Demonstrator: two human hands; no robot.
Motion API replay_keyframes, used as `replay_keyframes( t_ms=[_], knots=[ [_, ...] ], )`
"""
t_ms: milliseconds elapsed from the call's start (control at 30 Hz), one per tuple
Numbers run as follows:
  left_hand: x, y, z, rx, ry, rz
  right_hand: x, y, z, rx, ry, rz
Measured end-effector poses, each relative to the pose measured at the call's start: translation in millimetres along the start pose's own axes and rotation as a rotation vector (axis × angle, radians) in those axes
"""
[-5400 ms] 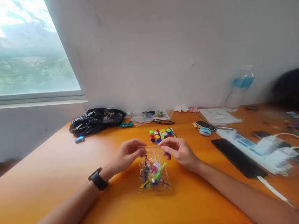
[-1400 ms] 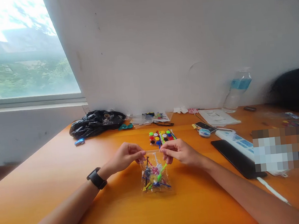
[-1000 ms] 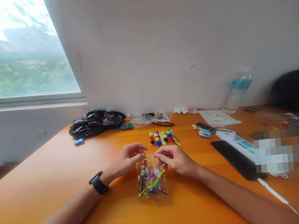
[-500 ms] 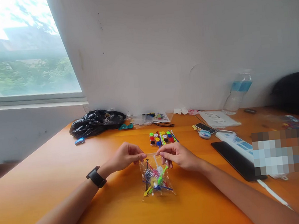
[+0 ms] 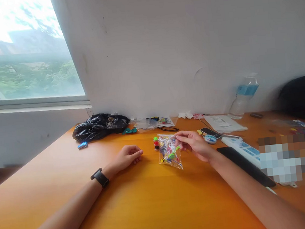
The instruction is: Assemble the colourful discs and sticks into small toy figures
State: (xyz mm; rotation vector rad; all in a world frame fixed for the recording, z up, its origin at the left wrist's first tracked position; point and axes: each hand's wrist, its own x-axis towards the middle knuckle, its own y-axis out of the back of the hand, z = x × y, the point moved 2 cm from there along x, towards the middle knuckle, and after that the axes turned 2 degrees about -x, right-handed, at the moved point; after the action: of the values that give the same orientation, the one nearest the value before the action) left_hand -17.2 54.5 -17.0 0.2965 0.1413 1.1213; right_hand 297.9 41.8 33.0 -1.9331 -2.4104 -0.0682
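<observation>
A small clear plastic bag (image 5: pixel 169 152) full of colourful little plastic pieces hangs above the orange table (image 5: pixel 140 209), pinched at its top right corner by my right hand (image 5: pixel 195 144). My left hand (image 5: pixel 128 156) rests on the table to the left of the bag, fingers loosely curled, holding nothing. A black watch (image 5: pixel 99 177) sits on that wrist. Behind the bag, partly hidden, lies a set of small round colour pots (image 5: pixel 155 143).
At the back by the wall lie a black plastic bag (image 5: pixel 99 125), small packets (image 5: pixel 153 122), papers (image 5: pixel 222 123) and a water bottle (image 5: pixel 244 96). To the right are a phone (image 5: pixel 209 132), a dark flat slab (image 5: pixel 243 165) and a white power strip (image 5: pixel 246 148).
My left hand has let go of the bag and settled on the table. My right hand has lifted the bag and carried it right and away from me.
</observation>
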Motion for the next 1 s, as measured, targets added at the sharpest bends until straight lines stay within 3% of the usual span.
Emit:
replay_keyframes(
  t_ms=[133, 267, 367, 433, 567, 700, 767, 867, 1000],
  knots=[
    [-0.5, -1.8, 0.5, 0.025, -0.009, 0.000, 32.6, 9.6, -16.9, 0.055, -0.023, 0.114],
    [-2.2, -2.4, 4.0, 0.027, -0.010, -0.003, 84.8, 25.3, -50.1, -0.029, 0.081, 0.298],
    [-2.5, -2.6, 5.4, 0.033, -0.006, -0.012, 115.9, 40.9, -65.6, -0.105, 0.079, 0.313],
    [-2.5, -2.6, 6.0, 0.052, -0.014, -0.011, 123.3, 48.3, -60.4, -0.191, 0.025, 0.291],
    [-2.3, -2.9, 5.2, 0.115, -0.044, 0.006, 104.4, 45.5, -21.9, -0.410, -0.010, 0.285],
    [-3.7, -6.3, 4.4, 0.248, -0.158, 0.042, 62.7, 20.3, 11.3, -0.615, 0.139, 0.257],
    [-5.7, -10.5, 4.9, 0.339, -0.207, 0.056, 40.7, 4.1, 18.9, -0.706, 0.192, 0.203],
    [-9.5, -18.7, 8.1, 0.513, -0.304, 0.078, 11.4, -20.7, 22.0, -1.016, 0.321, 0.095],
    [-12.1, -29.3, 13.3, 0.706, -0.476, 0.073, -10.7, -40.6, 27.4, -1.153, 0.345, 0.157]
  ],
)
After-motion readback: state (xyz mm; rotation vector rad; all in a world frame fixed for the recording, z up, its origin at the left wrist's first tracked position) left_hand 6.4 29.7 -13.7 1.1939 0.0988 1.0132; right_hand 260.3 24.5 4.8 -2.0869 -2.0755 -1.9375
